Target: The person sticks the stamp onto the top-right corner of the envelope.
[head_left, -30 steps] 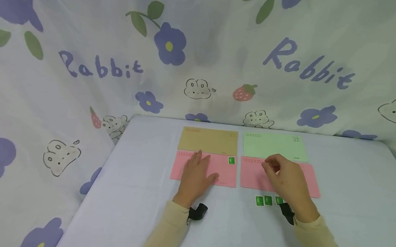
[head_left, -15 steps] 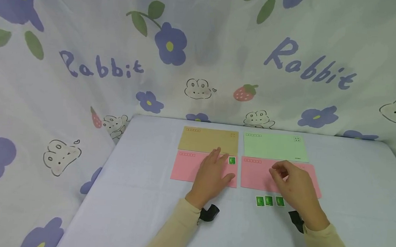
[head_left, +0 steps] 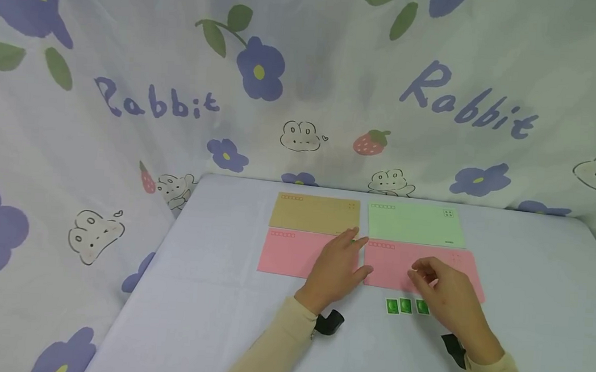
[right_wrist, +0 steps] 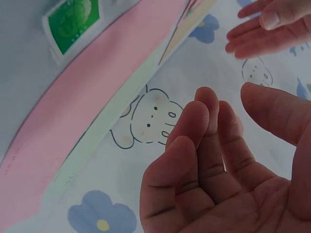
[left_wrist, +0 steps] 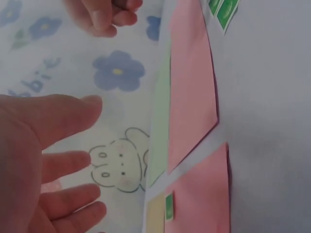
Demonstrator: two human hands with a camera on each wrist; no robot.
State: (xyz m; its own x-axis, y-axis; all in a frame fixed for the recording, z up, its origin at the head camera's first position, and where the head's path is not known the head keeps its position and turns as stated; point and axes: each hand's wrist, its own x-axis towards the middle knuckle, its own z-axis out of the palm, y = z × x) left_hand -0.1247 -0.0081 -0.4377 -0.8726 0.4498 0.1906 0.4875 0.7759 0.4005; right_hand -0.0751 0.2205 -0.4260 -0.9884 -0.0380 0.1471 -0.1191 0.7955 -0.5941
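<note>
My left hand (head_left: 335, 271) hovers over the right end of the left pink envelope (head_left: 289, 254), fingers spread and holding nothing. In the left wrist view a green stamp (left_wrist: 169, 207) shows on that envelope; in the head view the fingers mostly cover it. Over the right pink envelope (head_left: 392, 266) is my right hand (head_left: 450, 292), its fingers loosely bent. A gap between thumb and fingers in the right wrist view shows that hand (right_wrist: 218, 165) holds nothing. Three green stamps, a left one (head_left: 392, 306), a middle one (head_left: 405, 306) and a right one (head_left: 422, 306), lie before the right pink envelope.
Behind the pink envelopes lie a tan envelope (head_left: 314, 214) on the left and a light green envelope (head_left: 413, 224) on the right. All rest on a white-covered table (head_left: 209, 294). A patterned curtain (head_left: 332, 51) hangs along the table's back and left.
My left hand has moved right across the left pink envelope, now covering most of its stamp. My right hand has drawn back slightly toward me and to the right, uncovering the rightmost loose stamp.
</note>
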